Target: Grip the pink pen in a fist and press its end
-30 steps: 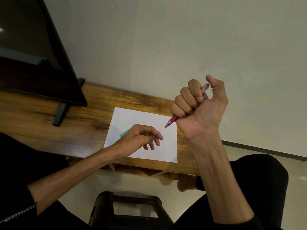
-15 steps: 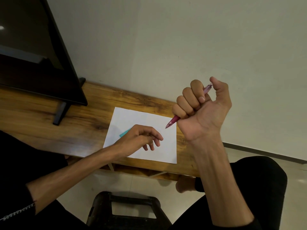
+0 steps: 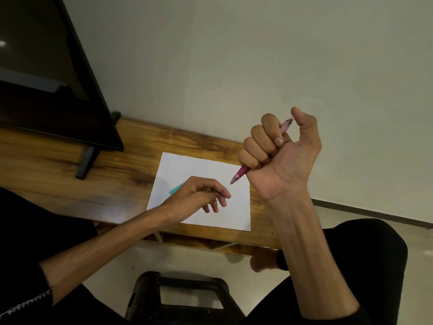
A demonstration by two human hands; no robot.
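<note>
My right hand (image 3: pixel 278 156) is raised above the wooden bench (image 3: pixel 112 181), fist curled round a pink pen (image 3: pixel 241 175). The pen's tip points down-left toward a white sheet of paper (image 3: pixel 236 207), and my thumb sits at the pen's top end. Over the sheet's left half, my left hand (image 3: pixel 199 195) rests with fingers loosely curled and holds nothing. A teal piece (image 3: pixel 177 188) peeks out from behind that hand on the paper.
A black flat screen (image 3: pixel 46 73) on a stand (image 3: pixel 85 164) occupies the bench's left end. A pale wall runs behind the bench. Below the bench stands a black stool (image 3: pixel 185 299) on a tiled floor, between my dark-clothed knees.
My right thumb has lifted slightly off the pen's top end. The left hand's fingers have spread a little; otherwise both hands stay in place.
</note>
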